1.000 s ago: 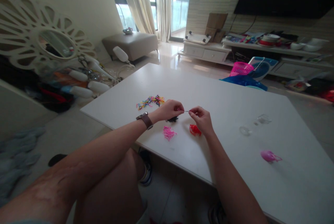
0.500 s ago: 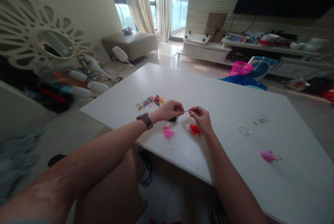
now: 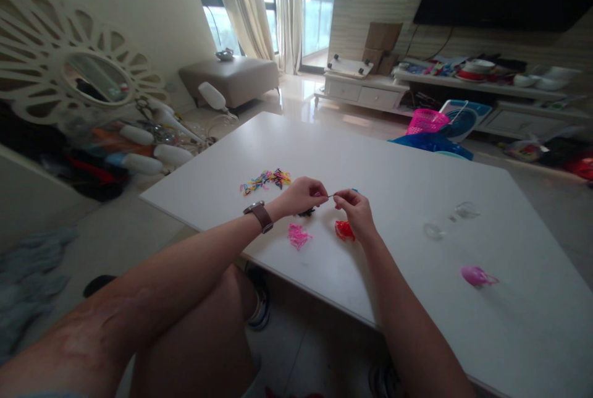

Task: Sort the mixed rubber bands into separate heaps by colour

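nearby, pink pile (image 3: pixel 299 236), red pile (image 3: pixel 343 230), half-hidden black pile (image 3: pixel 306 213); dark strand (image 3: pixel 330 196) in pinched fingers (image 3: pixel 319 188) of both hands (image 3: pixel 301 194) (image 3: pixel 359 212)

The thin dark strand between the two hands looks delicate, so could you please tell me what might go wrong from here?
The thin dark strand is pinched only at the fingertips of the left hand and right hand, so it could slip free.

If dropped, it might be lost in the similarly dark pile of small black pieces by the left hand.

The right hand is close to the bright red pile of small pieces and might scatter it.
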Demonstrator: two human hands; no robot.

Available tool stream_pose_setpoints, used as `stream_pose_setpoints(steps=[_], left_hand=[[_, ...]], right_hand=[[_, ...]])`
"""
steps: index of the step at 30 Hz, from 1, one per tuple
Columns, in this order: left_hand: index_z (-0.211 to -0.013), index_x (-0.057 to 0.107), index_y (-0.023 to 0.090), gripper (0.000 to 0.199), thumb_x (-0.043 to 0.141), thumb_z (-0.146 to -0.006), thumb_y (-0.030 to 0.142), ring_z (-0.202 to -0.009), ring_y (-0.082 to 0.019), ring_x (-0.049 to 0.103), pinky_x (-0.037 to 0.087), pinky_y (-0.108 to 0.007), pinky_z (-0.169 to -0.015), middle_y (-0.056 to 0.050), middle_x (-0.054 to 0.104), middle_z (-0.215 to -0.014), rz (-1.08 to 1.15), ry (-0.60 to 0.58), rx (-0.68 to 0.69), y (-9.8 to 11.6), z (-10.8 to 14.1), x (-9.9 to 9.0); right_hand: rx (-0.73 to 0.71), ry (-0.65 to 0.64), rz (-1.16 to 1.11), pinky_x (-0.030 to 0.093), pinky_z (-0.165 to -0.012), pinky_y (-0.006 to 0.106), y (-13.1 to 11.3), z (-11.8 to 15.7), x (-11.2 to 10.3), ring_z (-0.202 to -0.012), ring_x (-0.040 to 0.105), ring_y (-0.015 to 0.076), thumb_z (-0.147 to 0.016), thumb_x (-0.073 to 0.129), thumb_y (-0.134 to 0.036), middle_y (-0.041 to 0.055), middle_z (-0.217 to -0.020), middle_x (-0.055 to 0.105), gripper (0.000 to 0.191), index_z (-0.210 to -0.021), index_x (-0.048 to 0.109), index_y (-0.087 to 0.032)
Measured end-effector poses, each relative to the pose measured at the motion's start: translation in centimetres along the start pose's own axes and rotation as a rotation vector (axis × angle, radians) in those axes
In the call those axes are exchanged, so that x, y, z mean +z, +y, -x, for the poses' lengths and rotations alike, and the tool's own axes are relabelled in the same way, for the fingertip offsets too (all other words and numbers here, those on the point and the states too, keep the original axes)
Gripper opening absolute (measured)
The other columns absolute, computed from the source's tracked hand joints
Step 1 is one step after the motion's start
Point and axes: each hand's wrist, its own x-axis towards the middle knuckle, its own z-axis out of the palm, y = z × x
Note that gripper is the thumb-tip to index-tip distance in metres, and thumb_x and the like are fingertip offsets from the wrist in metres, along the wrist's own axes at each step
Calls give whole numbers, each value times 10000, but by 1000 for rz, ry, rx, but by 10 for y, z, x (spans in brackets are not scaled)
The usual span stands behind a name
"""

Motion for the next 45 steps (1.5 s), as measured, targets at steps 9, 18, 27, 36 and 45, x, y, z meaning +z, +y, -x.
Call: stream_pose_setpoints(steps=[9, 18, 27, 36, 45], left_hand=[[-787, 753, 116, 133, 684, -788, 229, -556, -82, 501, 356, -198, -517, 9, 608, -594, -32, 22, 12, 5, 1, 3], [-840, 748, 98, 179, 703, -794, 265, -549, -81, 530, 373, -191, -510, -5, 638, -612, 81, -35, -8, 0, -1, 3], [-828, 755, 98, 199, 709, -809, 291, -580, -110, 598, 429, -196, -530, -35, 674, -625, 66, 8, 6, -1, -3, 1], [-827, 753, 101, 171, 698, -819, 263, -573, -104, 611, 437, -188, -529, -33, 683, -630, 79, -25, -12, -3, -4, 3], [-808, 729, 88, 144, 730, -808, 232, -580, -99, 625, 477, -200, -562, -36, 687, -653, 253, -42, -80, 2, -4, 3]], right_hand=[[-2, -18, 27, 519, -669, 307, -4, 2, 1, -656, 592, 144, -707, 761, -420, 8, -718, 684, 226, -778, 733, -207], [-12, -24, -8, 524, -671, 312, -1, 1, 0, -658, 598, 145, -705, 780, -448, 15, -734, 696, 258, -772, 729, -204], [12, -32, -4, 531, -671, 318, -2, 1, 0, -653, 604, 149, -686, 798, -462, 10, -704, 682, 286, -767, 727, -197], [22, -30, -33, 527, -670, 314, -2, 1, 1, -644, 599, 142, -679, 806, -434, 7, -711, 683, 260, -766, 730, -200], [8, -27, -36, 520, -657, 312, -4, 1, 1, -634, 589, 141, -680, 801, -425, 0, -685, 665, 250, -748, 717, -199]])
